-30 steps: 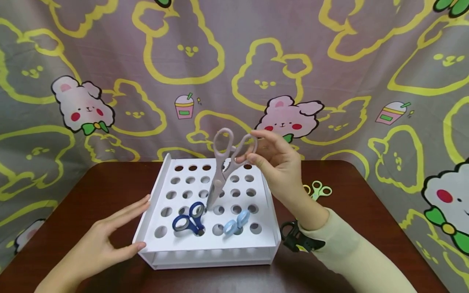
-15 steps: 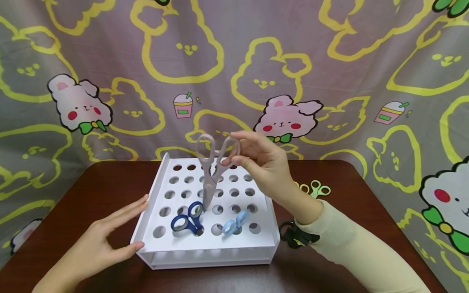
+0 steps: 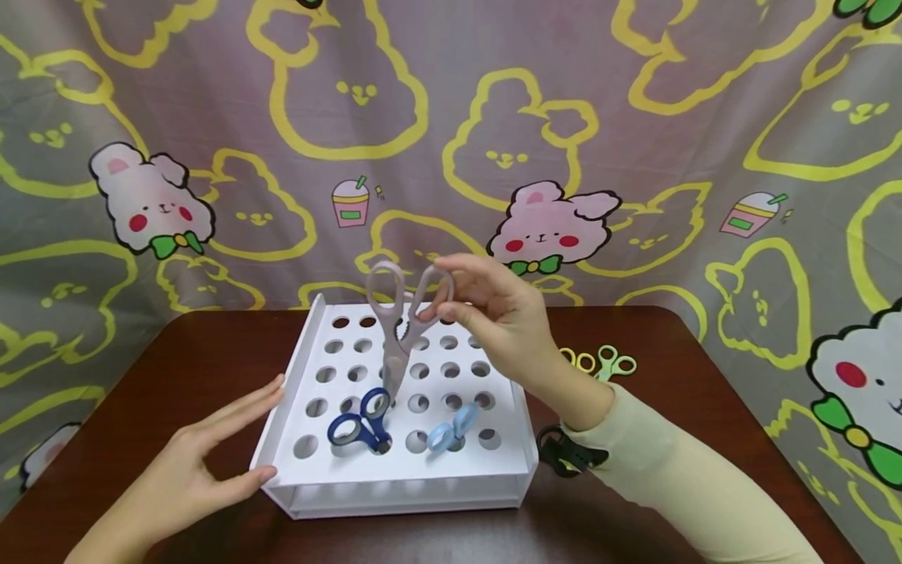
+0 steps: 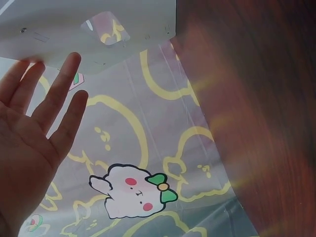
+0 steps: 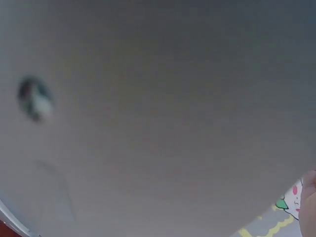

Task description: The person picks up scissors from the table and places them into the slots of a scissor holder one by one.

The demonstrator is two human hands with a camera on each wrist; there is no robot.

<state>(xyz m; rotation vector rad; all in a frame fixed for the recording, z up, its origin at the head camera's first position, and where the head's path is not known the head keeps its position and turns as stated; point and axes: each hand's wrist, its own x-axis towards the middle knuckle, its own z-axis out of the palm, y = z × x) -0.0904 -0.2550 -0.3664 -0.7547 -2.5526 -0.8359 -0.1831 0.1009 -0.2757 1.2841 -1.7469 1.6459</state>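
Observation:
In the head view my right hand (image 3: 503, 317) pinches one handle loop of a pair of pale pinkish-grey scissors (image 3: 396, 352). These scissors stand nearly upright, blades down, their tip at the white rack's (image 3: 395, 468) perforated top and partly hidden behind navy scissors (image 3: 368, 433). Both the navy pair and some light blue scissors (image 3: 442, 437) sit in front-row holes, handles up. My left hand (image 3: 200, 462) rests its straight fingertips and thumb along the rack's left side; the left wrist view shows those fingers (image 4: 61, 94) against the side panel (image 4: 49, 29).
Right of the rack on the dark wooden table (image 3: 676, 407) lie green scissors (image 3: 615, 363), yellow scissors (image 3: 585, 362) and a black-handled item (image 3: 564, 453) by my sleeve. A patterned curtain (image 3: 437, 180) hangs behind. A blurred pale surface (image 5: 158, 123) fills the right wrist view.
My right hand has moved left and slightly down with the pinkish-grey scissors, bringing the blades more upright behind the navy pair. The left hand stays at the rack's side.

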